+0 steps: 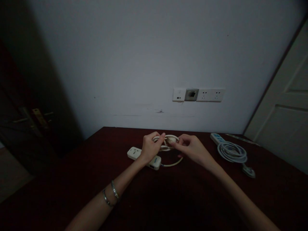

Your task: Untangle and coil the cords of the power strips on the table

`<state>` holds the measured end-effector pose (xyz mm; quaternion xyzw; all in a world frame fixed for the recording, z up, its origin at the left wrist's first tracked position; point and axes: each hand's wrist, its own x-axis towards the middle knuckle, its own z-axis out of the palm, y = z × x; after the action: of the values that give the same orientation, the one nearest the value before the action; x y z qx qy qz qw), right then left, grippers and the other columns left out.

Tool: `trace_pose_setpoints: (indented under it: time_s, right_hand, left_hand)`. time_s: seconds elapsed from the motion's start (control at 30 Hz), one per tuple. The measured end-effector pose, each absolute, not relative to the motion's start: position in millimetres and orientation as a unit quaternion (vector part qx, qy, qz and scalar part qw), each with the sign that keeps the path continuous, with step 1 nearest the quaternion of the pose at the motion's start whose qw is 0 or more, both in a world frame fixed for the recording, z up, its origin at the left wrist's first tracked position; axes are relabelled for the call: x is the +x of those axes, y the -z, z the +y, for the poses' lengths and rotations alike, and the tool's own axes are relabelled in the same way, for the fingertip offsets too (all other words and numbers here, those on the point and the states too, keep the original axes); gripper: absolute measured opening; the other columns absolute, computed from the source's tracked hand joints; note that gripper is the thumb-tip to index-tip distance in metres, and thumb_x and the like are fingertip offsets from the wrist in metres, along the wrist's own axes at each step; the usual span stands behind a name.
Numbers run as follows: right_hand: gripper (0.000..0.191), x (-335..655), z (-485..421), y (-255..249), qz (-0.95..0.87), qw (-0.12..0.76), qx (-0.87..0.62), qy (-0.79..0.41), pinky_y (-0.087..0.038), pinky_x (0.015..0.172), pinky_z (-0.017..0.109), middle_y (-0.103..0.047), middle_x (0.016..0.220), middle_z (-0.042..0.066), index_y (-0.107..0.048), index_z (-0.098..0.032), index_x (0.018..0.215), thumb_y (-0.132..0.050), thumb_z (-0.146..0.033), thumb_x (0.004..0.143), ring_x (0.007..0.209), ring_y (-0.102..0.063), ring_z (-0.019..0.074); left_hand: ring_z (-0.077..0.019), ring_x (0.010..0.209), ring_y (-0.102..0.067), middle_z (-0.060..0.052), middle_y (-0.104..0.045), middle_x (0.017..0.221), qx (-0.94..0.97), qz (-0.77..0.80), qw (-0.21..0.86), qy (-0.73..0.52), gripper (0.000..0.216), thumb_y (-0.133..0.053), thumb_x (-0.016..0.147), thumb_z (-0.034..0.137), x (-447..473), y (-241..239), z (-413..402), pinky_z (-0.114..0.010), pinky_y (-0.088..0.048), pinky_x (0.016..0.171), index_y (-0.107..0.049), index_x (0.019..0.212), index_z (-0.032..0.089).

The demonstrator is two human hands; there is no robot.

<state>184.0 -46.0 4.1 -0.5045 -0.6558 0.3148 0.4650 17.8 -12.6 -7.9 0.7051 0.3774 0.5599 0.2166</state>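
A white power strip [134,153] lies on the dark red table, partly hidden behind my left wrist. Its white cord [172,165] runs from the right end up into a loose coil between my hands. My left hand [152,146] is closed on the left side of the coil, thumb on top. My right hand [190,148] pinches the right side of the coil, beside the pale plug [170,140] that shows inside the loops. The fingertips of my right hand are partly hidden.
On the table's right lies another power strip [217,138] with its grey cord coiled [232,152] and its plug [249,171] toward me. Wall sockets [209,95] sit above the table [96,179]. Doors stand at left [14,106] and right [288,118].
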Motion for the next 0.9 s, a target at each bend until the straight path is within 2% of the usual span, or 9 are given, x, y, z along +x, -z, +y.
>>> trace_pose_setpoints:
  time_s: [0.17,0.33,0.43,0.6,0.8,0.9]
  right_hand:
    - [0.034,181.2,-49.3,-4.2,-0.676,0.466,-0.552,-0.142,-0.033,0.041,0.02,-0.049,0.049,-0.001,-0.043,-0.018,0.054,-0.059,-0.043,0.07,0.045,-0.046,0.0097]
    - [0.031,184.9,-43.9,2.1,-0.681,0.497,-0.536,-0.054,-0.03,0.044,0.019,-0.046,0.053,-0.005,-0.039,-0.021,0.068,-0.062,-0.041,0.067,0.046,-0.042,0.0091]
    - [0.026,191.6,-37.6,5.7,-0.682,0.499,-0.535,0.006,-0.029,0.046,0.02,-0.042,0.053,-0.005,-0.038,-0.021,0.065,-0.059,-0.036,0.069,0.046,-0.039,0.0088]
    - [0.029,197.2,-36.2,5.2,-0.696,0.467,-0.545,-0.025,-0.031,0.045,0.021,-0.047,0.052,-0.005,-0.045,-0.021,0.075,-0.062,-0.043,0.069,0.045,-0.044,0.0103]
    - [0.034,186.5,-51.4,-8.5,-0.705,0.499,-0.489,-0.123,-0.041,0.052,0.023,-0.061,0.067,0.002,-0.051,-0.019,0.086,-0.057,-0.051,0.075,0.054,-0.054,0.0127]
    - [0.036,189.0,-53.8,-13.6,-0.674,0.526,-0.503,-0.128,-0.042,0.056,0.023,-0.06,0.064,0.002,-0.054,-0.018,0.076,-0.046,-0.052,0.082,0.055,-0.055,0.0126]
  left_hand:
    - [-0.0068,0.047,-0.042,0.004,-0.05,0.049,0.703,0.365,0.209,-0.573,0.035,-0.054,0.079,0.039,21.6,10.4,-18.6,-0.018,-0.033,0.047,-0.053,0.054,0.014]
    - [-0.0073,0.046,-0.046,0.002,-0.055,0.05,0.715,0.34,0.186,-0.582,0.032,-0.054,0.079,0.035,24.4,17.0,-28.0,-0.018,-0.035,0.048,-0.052,0.054,0.015]
    - [-0.0081,0.047,-0.049,0.0,-0.06,0.054,0.761,0.299,0.176,-0.548,0.027,-0.056,0.077,0.035,26.9,16.2,-37.5,-0.019,-0.038,0.05,-0.055,0.058,0.016]
    - [-0.0098,0.049,-0.054,-0.001,-0.063,0.057,0.701,0.334,0.273,-0.568,0.031,-0.052,0.081,0.038,24.0,11.2,-32.6,-0.019,-0.041,0.049,-0.053,0.06,0.016]
    - [-0.01,0.049,-0.053,0.003,-0.053,0.051,0.595,0.35,0.353,-0.632,0.034,-0.056,0.077,0.043,14.9,15.9,-5.5,-0.019,-0.042,0.048,-0.051,0.058,0.015]
    - [-0.0126,0.048,-0.057,0.004,-0.051,0.052,0.508,0.332,0.452,-0.654,0.033,-0.06,0.072,0.045,15.7,19.5,1.7,-0.021,-0.044,0.045,-0.049,0.061,0.016]
